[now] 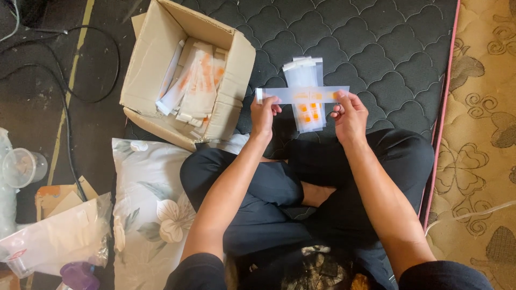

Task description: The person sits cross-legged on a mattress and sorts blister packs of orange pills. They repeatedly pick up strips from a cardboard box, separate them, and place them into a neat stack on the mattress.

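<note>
Slippage threatened the clear packet (302, 95), pinched only at its ends by left hand (263, 115) and right hand (350, 115) above the stack (306, 115).

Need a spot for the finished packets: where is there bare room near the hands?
Free: dark quilted mat above and right of the packet pile, up to its pink edge. Crowded: the cardboard box on the left is full of packets, and both hands, left, right, stretch a packet strip over the pile.
</note>
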